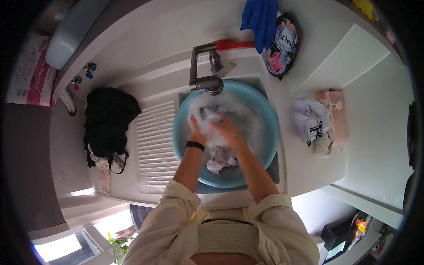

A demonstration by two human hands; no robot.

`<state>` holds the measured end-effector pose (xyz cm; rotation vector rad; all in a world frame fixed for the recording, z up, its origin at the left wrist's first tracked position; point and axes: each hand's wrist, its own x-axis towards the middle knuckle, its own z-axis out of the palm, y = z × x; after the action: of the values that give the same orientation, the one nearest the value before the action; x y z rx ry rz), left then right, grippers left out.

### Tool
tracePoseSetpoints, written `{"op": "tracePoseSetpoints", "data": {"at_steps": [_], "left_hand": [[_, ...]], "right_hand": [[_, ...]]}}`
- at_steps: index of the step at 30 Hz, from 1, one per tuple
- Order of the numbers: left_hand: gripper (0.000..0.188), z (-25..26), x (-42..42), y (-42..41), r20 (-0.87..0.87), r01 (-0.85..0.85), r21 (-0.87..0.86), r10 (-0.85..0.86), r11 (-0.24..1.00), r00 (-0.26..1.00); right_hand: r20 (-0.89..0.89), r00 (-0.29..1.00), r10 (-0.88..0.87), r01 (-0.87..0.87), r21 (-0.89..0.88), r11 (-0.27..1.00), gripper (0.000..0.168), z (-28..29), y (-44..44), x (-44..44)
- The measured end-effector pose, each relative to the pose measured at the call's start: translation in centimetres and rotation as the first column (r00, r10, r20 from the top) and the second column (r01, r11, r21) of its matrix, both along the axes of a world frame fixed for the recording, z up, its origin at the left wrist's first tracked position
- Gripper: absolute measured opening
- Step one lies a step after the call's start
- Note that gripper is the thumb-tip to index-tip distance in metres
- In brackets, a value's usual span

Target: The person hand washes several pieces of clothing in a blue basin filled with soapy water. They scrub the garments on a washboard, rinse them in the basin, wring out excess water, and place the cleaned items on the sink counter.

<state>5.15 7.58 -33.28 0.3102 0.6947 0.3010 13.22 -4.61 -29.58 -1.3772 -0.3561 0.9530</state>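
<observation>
A round light-blue plastic basin (pixel 273 132) of soapy water sits in the sink, white suds (pixel 243 102) covering much of its surface. Both hands are inside it. My left hand (pixel 197 132), with a black band (pixel 195 144) at the wrist, dips into the foam on the left. Across from it, my right hand (pixel 226 130) is blurred, its fingers turned towards the left one. Foam hides the fingertips, so whether either hand grips cloth is unclear. A wet pale garment (pixel 221 159) bunches up at the water's surface, between my forearms.
A dark metal faucet (pixel 207 82) overhangs the basin's back rim. Left is a ribbed washboard (pixel 157 145), with black clothing (pixel 107 122) beyond it. Right on the counter lie light garments (pixel 311 119) by a pink box (pixel 337 116). Blue gloves (pixel 261 23) and a detergent pouch (pixel 283 46) are behind.
</observation>
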Motion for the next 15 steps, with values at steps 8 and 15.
{"op": "tracePoseSetpoints", "data": {"at_steps": [8,15], "left_hand": [[0.049,8.4,-1.6,-4.7,-0.344,0.402,0.779,0.208,-0.482,0.916],[0.046,0.0,-2.8,-3.6,-0.364,0.445,0.714,-0.257,0.540,0.895]], "right_hand": [[0.888,0.458,-0.041,0.183,-0.049,0.982,0.033,4.4,-1.0,-6.4],[0.823,0.561,0.088,0.363,-0.340,0.868,0.017,2.4,0.0,1.7]]}}
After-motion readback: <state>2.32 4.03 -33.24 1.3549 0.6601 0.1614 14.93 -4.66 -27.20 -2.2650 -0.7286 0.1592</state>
